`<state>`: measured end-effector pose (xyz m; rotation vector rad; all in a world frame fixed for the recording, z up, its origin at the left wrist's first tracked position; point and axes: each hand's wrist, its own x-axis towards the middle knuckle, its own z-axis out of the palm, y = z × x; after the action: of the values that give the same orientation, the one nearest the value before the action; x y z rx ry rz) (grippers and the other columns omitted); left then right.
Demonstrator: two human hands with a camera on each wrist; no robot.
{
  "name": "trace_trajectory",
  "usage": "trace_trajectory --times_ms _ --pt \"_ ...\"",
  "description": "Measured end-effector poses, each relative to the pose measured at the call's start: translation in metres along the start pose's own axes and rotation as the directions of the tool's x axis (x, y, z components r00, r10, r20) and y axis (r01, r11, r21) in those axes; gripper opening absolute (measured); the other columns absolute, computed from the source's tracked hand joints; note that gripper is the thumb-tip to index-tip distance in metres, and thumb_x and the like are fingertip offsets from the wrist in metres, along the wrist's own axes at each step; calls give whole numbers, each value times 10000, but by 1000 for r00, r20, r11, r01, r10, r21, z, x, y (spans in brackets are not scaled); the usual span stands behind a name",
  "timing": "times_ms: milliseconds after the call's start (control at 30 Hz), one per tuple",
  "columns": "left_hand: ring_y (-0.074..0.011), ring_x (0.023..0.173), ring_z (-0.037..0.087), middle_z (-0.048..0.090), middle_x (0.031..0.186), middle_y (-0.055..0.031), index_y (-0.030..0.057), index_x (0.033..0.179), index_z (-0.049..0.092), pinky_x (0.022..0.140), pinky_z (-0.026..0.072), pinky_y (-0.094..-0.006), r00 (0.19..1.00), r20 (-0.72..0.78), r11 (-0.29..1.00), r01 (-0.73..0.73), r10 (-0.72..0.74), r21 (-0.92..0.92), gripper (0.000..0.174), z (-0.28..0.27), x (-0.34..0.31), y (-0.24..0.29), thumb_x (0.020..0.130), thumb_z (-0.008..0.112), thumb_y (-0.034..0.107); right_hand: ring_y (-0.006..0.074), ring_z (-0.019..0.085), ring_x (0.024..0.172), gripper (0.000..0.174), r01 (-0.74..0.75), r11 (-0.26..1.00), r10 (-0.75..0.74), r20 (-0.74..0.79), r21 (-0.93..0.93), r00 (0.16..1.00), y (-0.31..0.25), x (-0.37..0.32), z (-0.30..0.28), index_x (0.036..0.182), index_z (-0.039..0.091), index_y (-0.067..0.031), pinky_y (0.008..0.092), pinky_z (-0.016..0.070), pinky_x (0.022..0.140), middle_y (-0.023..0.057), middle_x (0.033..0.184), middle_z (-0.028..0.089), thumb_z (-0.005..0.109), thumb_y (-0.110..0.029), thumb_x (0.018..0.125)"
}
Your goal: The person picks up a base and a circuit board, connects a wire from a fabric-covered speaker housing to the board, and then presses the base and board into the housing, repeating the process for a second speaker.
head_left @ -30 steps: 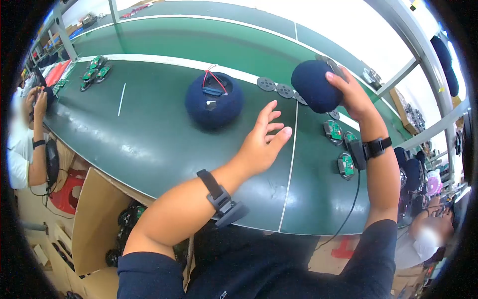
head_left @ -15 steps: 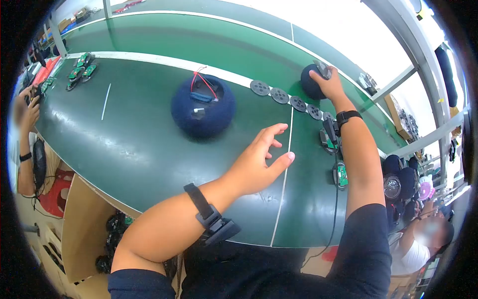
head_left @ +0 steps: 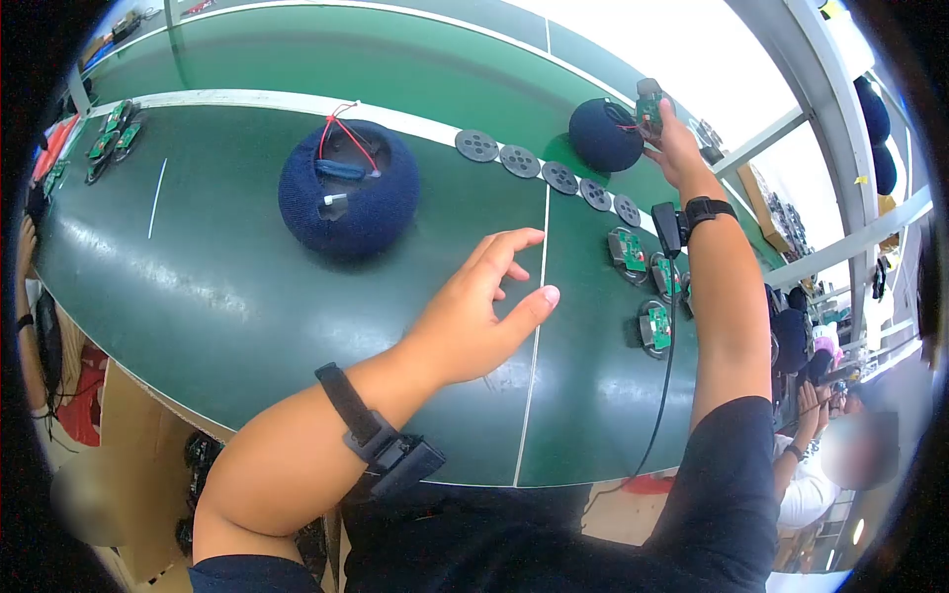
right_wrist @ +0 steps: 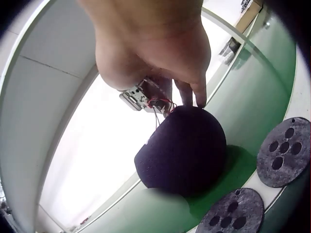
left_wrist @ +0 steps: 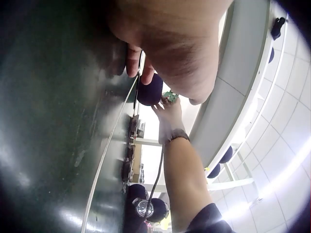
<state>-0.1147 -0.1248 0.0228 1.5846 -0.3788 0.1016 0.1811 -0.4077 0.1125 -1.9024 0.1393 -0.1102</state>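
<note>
My right hand (head_left: 682, 156) reaches to the far side and holds a green circuit board unit (head_left: 648, 103) between thumb and fingers. Thin red and dark wires run from that unit into a navy fabric-covered ball (head_left: 601, 138) on the green belt. In the right wrist view, fingertips touch the top of the ball (right_wrist: 187, 153), with the board (right_wrist: 137, 98) tilted up beside it. My left hand (head_left: 465, 314) hovers over the near table, holding nothing, its fingers loosely bent. Left of it, a second navy ball (head_left: 346, 217) shows a recess with red wires and a white connector.
Several dark discs with holes (head_left: 519, 161) lie along the white strip. Board units (head_left: 654, 326) sit to the right, others (head_left: 111, 143) at far left. A cable (head_left: 660, 415) trails from my right wrist. A cardboard box (head_left: 158, 435) is below the table edge; another person (head_left: 806, 474) is at right.
My right hand has carried the smaller-looking ball from above the strip to the belt beyond. The board unit now stands away from the ball, wires showing. My left hand keeps hovering, and the view has shifted.
</note>
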Motion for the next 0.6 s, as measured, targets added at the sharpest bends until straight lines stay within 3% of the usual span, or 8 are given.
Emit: trace_trajectory --times_ms 133,167,200,300,433,500,533,600 --pt "-173 1099 571 493 1394 -100 71 1421 445 879 483 -306 1000 5 1000 -3 3 12 551 -1 1 0 939 672 214 212 583 1098 483 116 980 -127 -57 -161 990 1 -6 8 1306 590 -99 426 438 957 74 1166 635 465 -475 1029" --pt "-172 1094 573 496 1387 -101 69 1421 445 876 483 -305 1000 3 1000 -9 9 11 553 -1 1 -1 939 672 216 252 568 1161 480 352 859 -364 39 -371 931 7 -4 8 1350 570 -104 411 439 984 108 1230 619 484 -447 1024" --pt "-172 1094 573 496 1387 -101 69 1421 445 876 483 -305 1000 -1 1000 -8 8 16 553 -1 1 -1 939 672 216 293 553 1223 488 554 641 -553 180 -531 813 12 -1 8 1393 551 -109 396 440 1010 143 1295 602 503 -418 1019" --pt "-172 1083 577 502 1367 -103 64 1418 448 873 482 -306 1000 7 1000 -3 3 16 553 -1 1 0 939 673 224 372 487 1319 552 577 534 -497 322 -618 806 25 3 17 1433 518 -111 407 403 1080 216 1399 527 557 -427 982" --pt "-171 1072 579 522 1319 -104 62 1405 465 875 479 -308 1000 9 1000 -7 6 24 546 -1 0 0 934 680 235 399 470 1328 614 508 478 -496 257 -717 829 23 -11 32 1431 522 -122 443 386 1101 240 1404 510 613 -475 937" --pt "-171 1069 580 529 1305 -103 63 1399 473 876 479 -307 1000 7 999 -18 18 28 540 -2 1 -1 932 682 238 402 462 1330 626 431 209 -685 183 -878 705 26 -16 40 1372 580 -130 473 366 1113 256 1394 511 682 -491 872" --pt "-171 1068 582 536 1293 -100 62 1393 477 878 478 -307 1000 16 1000 -4 4 29 534 -3 1 -1 931 683 236 402 462 1330 626 432 218 -686 177 -875 706 26 -17 43 1372 580 -130 473 366 1113 256 1394 511 682 -491 872" --pt "-170 1067 583 543 1281 -97 62 1386 482 880 478 -306 999 30 999 15 -16 40 528 -3 2 -2 930 684 234 412 449 1329 465 655 107 -800 327 -748 503 9 -39 61 1184 696 -117 504 360 1110 246 1373 529 731 -419 832"
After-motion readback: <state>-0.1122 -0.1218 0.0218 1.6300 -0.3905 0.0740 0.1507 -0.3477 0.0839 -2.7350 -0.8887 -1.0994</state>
